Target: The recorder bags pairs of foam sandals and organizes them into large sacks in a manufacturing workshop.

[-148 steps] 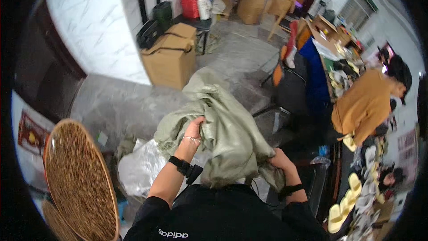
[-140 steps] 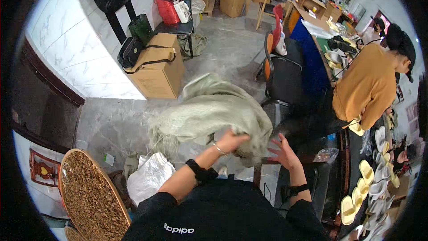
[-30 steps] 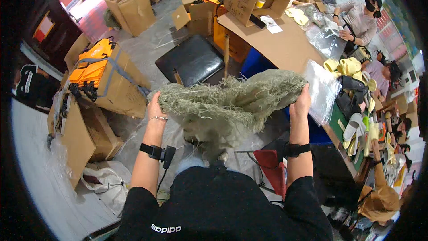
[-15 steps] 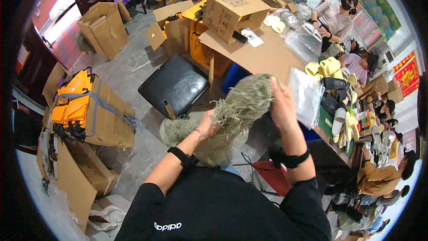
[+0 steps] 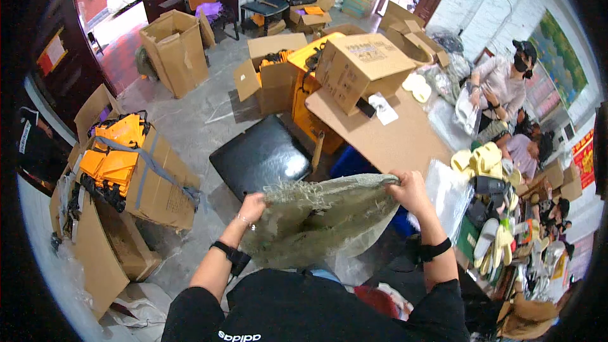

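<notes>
A greenish woven sack (image 5: 316, 231) with a frayed, stringy rim is stretched wide in front of my body. My left hand (image 5: 251, 209) is closed on the frayed left end of its rim. At the other end, my right hand (image 5: 410, 194) pinches the rim's right corner. The sack hangs down between both hands, and its lower part is partly hidden by my black-clad torso. Just beyond it is a black padded chair seat (image 5: 259, 155). To the right of my right hand lies a stack of clear plastic bags (image 5: 446, 193) on the table edge.
A brown-topped table (image 5: 380, 136) carries an open carton (image 5: 364, 66). Slippers (image 5: 484, 159) are heaped at right. A co-worker (image 5: 503, 82) handles clear bags there. Left stands a carton topped with orange pieces (image 5: 164, 180); another open carton (image 5: 174, 57) sits near the doorway.
My hands have moved apart and lower, pulling the bunched sack out wide. The view has tilted up. The co-worker at right has lifted a clear bag with pale contents.
</notes>
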A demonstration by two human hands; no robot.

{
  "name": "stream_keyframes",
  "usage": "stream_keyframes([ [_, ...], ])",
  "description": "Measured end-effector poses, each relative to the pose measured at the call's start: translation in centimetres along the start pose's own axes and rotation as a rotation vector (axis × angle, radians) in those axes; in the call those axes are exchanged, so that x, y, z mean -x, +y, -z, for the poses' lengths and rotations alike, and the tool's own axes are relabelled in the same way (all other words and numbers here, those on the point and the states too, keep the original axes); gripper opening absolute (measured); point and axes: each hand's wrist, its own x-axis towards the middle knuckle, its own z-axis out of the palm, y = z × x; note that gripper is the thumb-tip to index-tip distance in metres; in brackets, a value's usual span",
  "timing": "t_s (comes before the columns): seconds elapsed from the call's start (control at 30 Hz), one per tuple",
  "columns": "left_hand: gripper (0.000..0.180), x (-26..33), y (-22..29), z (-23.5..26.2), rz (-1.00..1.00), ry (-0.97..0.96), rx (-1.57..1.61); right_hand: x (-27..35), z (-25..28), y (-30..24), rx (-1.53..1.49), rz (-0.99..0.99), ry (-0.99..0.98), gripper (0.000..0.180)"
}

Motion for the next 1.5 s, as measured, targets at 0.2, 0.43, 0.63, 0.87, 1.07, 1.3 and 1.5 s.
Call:
stream_keyframes([
  [0.2, 0.021, 0.9, 9.0, 0.0, -0.059, -0.094, 0.239, -8.1, -0.9, 4.0, 0.174, 0.237, 0.057, 0.048],
  [0.43, 0.025, -2.0, 18.9, -1.2, -0.359, -0.126, -0.056, -12.1, -11.0, 4.4, -0.239, 0.536, -0.440, 0.030],
  [0.63, 0.020, -1.7, 7.9, -2.7, 0.054, 0.248, -0.560, -15.2, -8.4, 10.6, -0.137, 0.337, -0.642, 0.026],
  [0.87, 0.024, -0.6, -3.1, -5.5, 0.524, 0.381, 0.385, -20.8, -13.3, 16.6, -0.676, -0.123, -0.964, 0.015],
  [1.07, 0.028, -3.7, -2.3, -1.9, 0.395, 0.341, 0.086, -26.9, -19.5, 16.8, -0.626, -0.050, -0.761, 0.025],
  [1.3, 0.022, -8.2, -4.6, 0.0, 0.277, 0.592, -0.161, -32.8, -25.7, 14.5, -0.106, 0.113, -0.339, 0.026],
  [1.5, 0.026, -8.7, -7.5, 0.6, 0.415, 0.526, -0.287, -33.8, -27.0, 12.1, 0.048, 0.154, -0.260, 0.028],
])
